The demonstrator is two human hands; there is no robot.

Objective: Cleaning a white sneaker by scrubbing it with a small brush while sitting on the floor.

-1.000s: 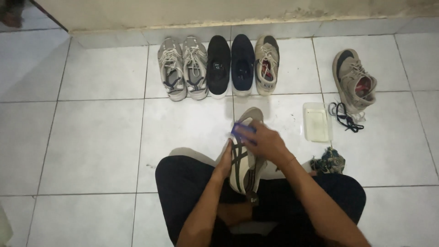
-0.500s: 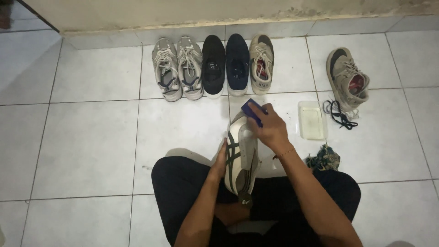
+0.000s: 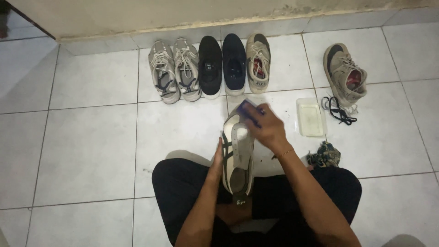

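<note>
I sit on the tiled floor with a white sneaker with dark stripes (image 3: 238, 155) turned sole-up over my lap. My left hand (image 3: 216, 161) grips its left side and steadies it. My right hand (image 3: 267, 128) is closed on a small blue brush (image 3: 249, 110) and presses it against the toe end of the sole.
Against the wall stand a grey pair of sneakers (image 3: 173, 68), a black pair (image 3: 222, 64) and one beige shoe (image 3: 258, 61). A second beige shoe (image 3: 345, 73) lies apart at the right, with loose black laces (image 3: 337, 110), a shallow clear tray (image 3: 310, 117) and a crumpled dark cloth (image 3: 325, 154).
My right hand has moved the brush forward along the sole toward the toe. The left hand has kept its hold on the sneaker.
</note>
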